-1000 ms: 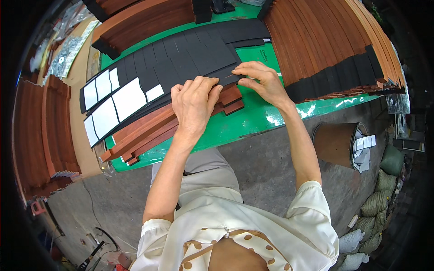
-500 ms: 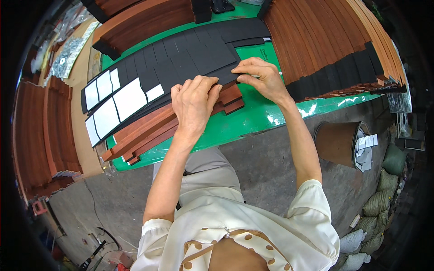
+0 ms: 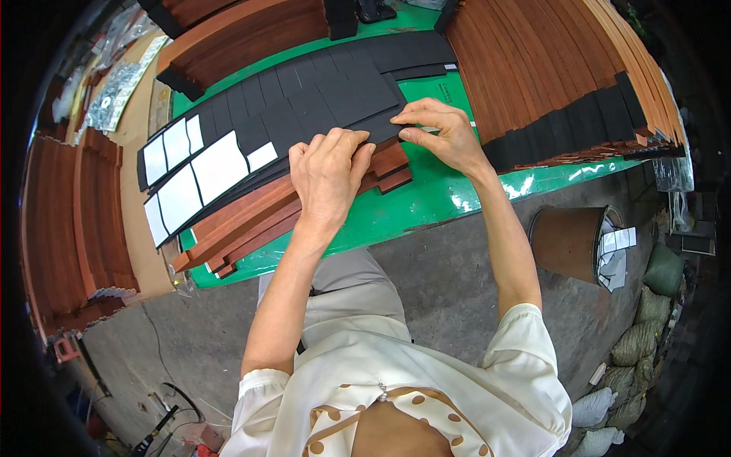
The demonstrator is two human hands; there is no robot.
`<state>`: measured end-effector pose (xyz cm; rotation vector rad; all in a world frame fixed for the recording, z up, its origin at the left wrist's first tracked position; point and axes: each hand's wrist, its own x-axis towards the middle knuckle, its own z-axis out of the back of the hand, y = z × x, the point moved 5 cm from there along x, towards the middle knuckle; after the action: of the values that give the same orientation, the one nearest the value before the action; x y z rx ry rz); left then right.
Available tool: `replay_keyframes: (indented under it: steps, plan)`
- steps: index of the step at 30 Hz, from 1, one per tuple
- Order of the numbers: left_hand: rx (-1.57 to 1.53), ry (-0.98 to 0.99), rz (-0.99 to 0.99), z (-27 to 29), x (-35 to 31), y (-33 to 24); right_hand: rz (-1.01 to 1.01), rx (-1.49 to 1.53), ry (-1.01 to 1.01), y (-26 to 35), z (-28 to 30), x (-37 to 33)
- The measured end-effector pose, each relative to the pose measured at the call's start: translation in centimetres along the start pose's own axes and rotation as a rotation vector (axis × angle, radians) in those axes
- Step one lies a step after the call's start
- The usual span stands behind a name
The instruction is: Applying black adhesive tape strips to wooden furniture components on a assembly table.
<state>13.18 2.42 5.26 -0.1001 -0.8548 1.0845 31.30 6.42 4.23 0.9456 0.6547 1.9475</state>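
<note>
Left hand: fingers curled down at the near edge of a black strip, thumb beside forefinger; tips partly hidden, can't tell if it grips or just presses. Right hand: thumb and forefinger about the strip's right end, other fingers bent; looks like a pinch, closure not confirmed. Strip sits between the hands, above wood bars on the green table. Step in hand, as judged: edge work on the strip with both hands. Next move would call for light, level fingertip control. Beyond: overlapping black sheets, white patches at their left; wood stack to the right. Containers: brown drum on the floor, white scraps poking out; sacks farther right, contents not visible.
</note>
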Motion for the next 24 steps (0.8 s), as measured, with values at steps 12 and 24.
replay_keyframes:
  steps: [12, 24]
  plan:
    - [0.083, -0.014, -0.058, -0.1, -0.1, -0.5, -0.076, 0.047, -0.027, -0.8, -0.8, -1.4]
    - [0.175, -0.072, -0.197, -1.2, -1.0, -0.9, -0.383, 0.090, -0.458, 0.8, -5.3, -1.6]
